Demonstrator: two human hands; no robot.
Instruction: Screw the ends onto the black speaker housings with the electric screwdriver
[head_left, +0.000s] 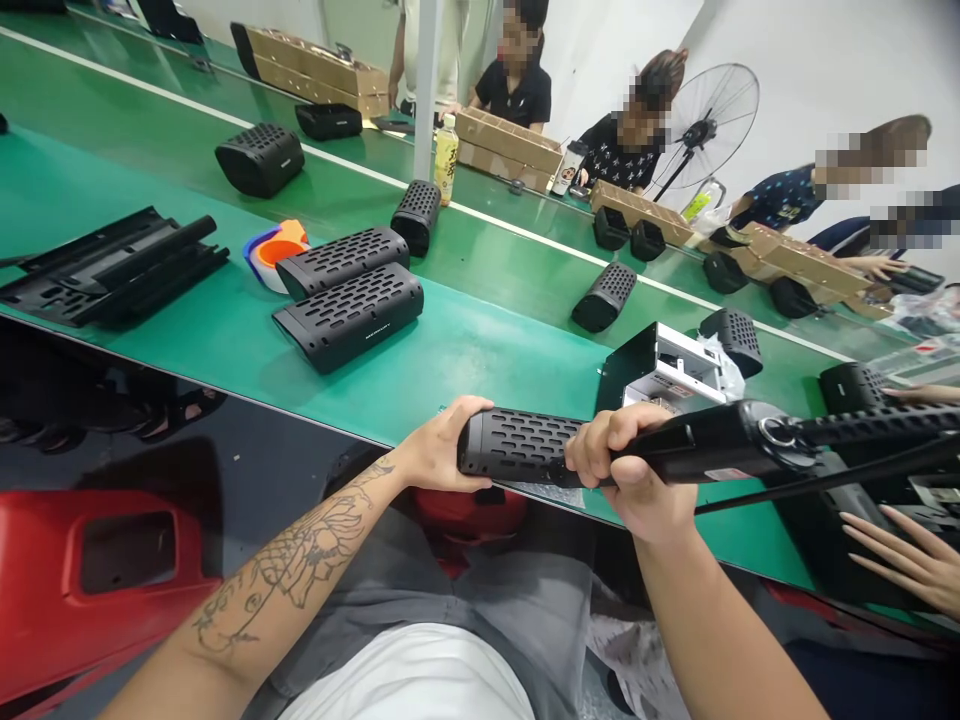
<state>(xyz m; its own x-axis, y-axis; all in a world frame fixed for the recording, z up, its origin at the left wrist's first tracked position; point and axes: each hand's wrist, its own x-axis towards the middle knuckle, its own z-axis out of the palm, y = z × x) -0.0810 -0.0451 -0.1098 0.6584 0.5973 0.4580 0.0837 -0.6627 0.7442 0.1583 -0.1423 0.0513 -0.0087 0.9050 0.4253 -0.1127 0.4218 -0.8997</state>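
Note:
Close to the near edge of the bench lies a black perforated housing [525, 442] with rows of slots. My left hand [442, 450] grips its left end, thumb on top and fingers along the near side. In my right hand [641, 470] is a black electric screwdriver [697, 440], held almost level with its tip end over the housing's right part. The tip itself is hidden behind my fingers. A cord and a coiled line run from the screwdriver's rear to the right. Just beyond my right hand stands a black and silver metal box [645, 370].
Two similar housings [352, 315] and an orange-and-blue tape roll [277, 250] lie at left, near black shell parts [112, 265]. More housings sit along the green bench [480, 330]. A bottle [445, 160] stands beyond. A co-worker's hand [907, 550] is at right; people sit opposite.

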